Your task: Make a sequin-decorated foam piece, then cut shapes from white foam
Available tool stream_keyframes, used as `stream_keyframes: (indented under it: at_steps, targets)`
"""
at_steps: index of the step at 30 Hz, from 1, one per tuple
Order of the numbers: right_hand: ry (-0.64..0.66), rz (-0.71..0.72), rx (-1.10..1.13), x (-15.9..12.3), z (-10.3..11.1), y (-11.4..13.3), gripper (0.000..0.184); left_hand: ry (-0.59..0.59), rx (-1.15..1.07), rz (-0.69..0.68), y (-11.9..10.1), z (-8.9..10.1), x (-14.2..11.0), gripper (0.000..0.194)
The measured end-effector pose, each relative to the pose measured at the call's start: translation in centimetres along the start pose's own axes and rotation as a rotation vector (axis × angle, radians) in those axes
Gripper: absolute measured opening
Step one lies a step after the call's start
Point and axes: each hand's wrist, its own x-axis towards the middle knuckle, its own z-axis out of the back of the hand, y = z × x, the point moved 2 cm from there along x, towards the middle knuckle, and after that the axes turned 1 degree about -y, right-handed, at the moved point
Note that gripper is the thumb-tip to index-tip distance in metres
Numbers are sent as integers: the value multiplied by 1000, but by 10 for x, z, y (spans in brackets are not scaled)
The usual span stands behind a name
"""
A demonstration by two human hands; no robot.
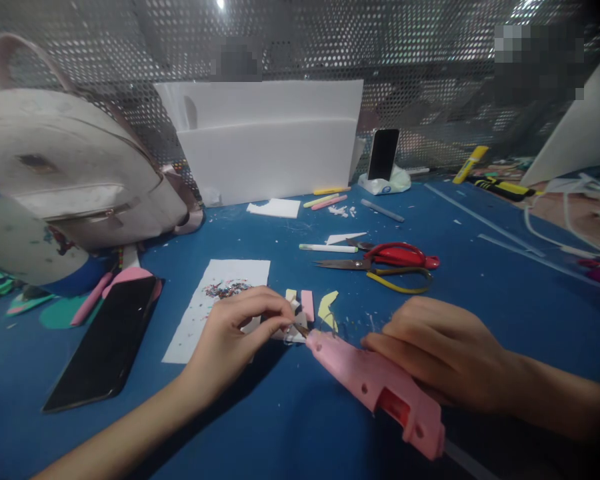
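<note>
My right hand (443, 353) is closed around the far side of a pink hot glue gun (350, 363), fingers curled. The gun lies slanted, its nozzle pointing left, and a clear glue stick (465, 460) sticks out of its back end. My left hand (247, 327) pinches thumb and forefinger together right at the nozzle tip; whatever is between them is too small to make out. Just behind the fingertips are small paper or foam pieces, among them a pink strip (307, 305) and a yellow piece (329, 308). Under the left hand lies a white sheet (190, 333) bearing coloured glitter (225, 289).
Red-handled and yellow-handled scissors (345, 265) lie beyond the right hand. Pens and glue sticks (330, 202) are further back. A black phone (105, 347) and a pale backpack (80, 153) are at left. Another phone (383, 155) stands before a perforated metal partition (300, 40).
</note>
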Motion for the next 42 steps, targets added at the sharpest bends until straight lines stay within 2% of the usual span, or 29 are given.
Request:
stream_keyframes:
  at_steps: [6,12,29,36,42]
  targets:
    - [-7,-9,10,2,1,-1,19,-2,-5,-4,0,2,-2,17]
    - [-21,60,-20,4,3,1,21,-3,0,-7,-1,1,-2,18]
    - [-37,54,-16,3,3,1,19,-5,-19,-17,-2,1,-1,18]
    - [-7,0,-4,2,3,2,19,-11,-1,-23,-2,0,0,17]
    - [-23,66,-18,3,5,3,23,-17,7,-27,-2,1,-1,18]
